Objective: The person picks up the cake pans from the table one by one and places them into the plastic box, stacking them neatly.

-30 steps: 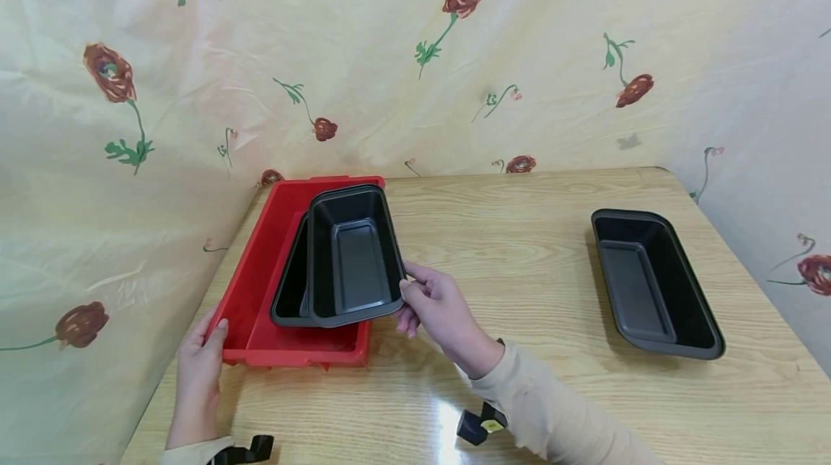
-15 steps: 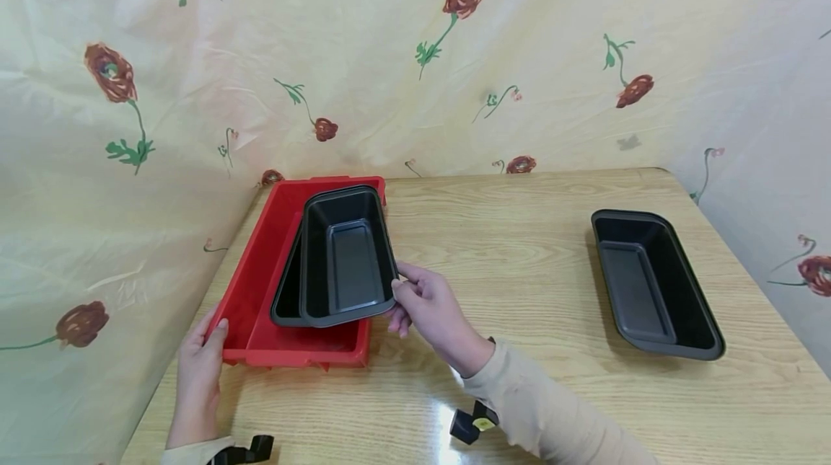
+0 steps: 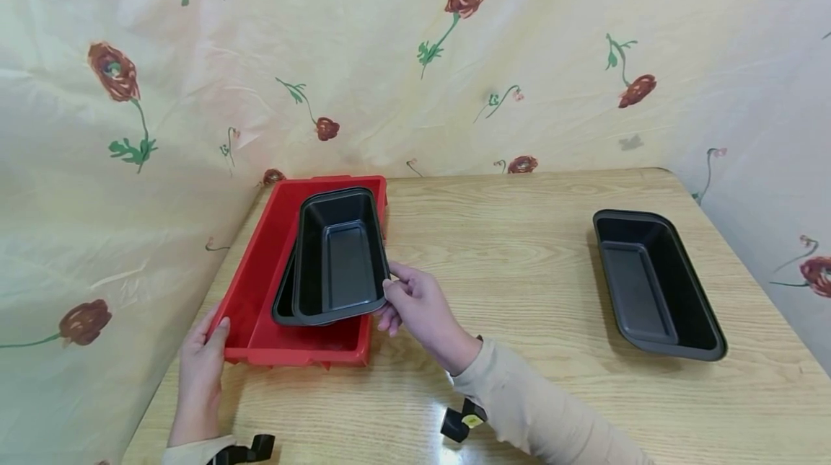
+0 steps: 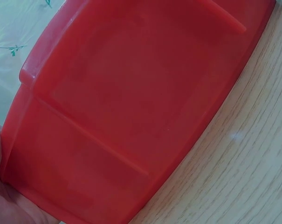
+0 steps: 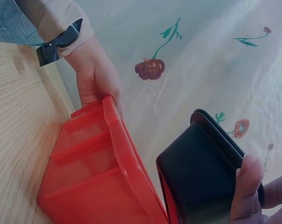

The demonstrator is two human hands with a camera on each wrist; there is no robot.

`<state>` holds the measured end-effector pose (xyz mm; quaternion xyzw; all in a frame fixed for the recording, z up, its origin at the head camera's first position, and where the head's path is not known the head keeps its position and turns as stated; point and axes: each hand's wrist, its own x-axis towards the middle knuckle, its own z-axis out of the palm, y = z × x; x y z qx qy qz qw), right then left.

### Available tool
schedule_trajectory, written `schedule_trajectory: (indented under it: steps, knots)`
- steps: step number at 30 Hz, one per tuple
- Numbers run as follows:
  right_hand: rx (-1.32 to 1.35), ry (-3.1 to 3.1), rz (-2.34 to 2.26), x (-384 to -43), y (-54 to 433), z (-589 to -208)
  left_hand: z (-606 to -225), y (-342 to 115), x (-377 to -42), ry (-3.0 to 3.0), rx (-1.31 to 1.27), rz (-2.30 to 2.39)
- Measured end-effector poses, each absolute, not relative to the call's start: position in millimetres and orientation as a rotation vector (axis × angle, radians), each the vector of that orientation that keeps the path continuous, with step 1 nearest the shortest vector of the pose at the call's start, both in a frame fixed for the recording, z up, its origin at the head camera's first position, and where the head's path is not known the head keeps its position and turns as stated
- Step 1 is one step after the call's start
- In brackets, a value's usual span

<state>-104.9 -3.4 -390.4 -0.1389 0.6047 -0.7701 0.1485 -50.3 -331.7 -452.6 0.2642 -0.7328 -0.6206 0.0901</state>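
My right hand [image 3: 418, 313] pinches the near right corner of a black loaf pan [image 3: 347, 263]. That pan is held over a red plastic bin [image 3: 260, 285], tilted a little. Beneath it a second loaf pan [image 3: 286, 298] shows only its left and near rim; the held pan hides the rest. My left hand [image 3: 200, 371] grips the near left corner of the bin, thumb over the rim. In the right wrist view the held loaf pan [image 5: 201, 172] is seen from its side, beside the bin's wall [image 5: 89, 182].
Another black loaf pan [image 3: 639, 292] stands alone on the right side of the wooden table [image 3: 493, 234]. A flowered cloth [image 3: 363, 54] hangs behind the table and along both sides.
My right hand has carried the held loaf pan slightly left, so it covers more of the pan beneath. The left hand, the bin and the pan at right stay put.
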Motion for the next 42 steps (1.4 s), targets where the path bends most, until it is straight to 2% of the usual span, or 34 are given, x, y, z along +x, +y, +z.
schedule_trajectory:
  steps: [19,42]
  knots:
    - [-0.448,1.735,-2.195,-108.1,-23.1,-395.7,-450.3,-331.0,-50.2,-2.170,0.770,-1.855]
    - [-0.360,1.760,-2.186,-111.6,-47.2,-402.6,-451.8,-330.3,-50.2,-2.164,0.788,-1.851]
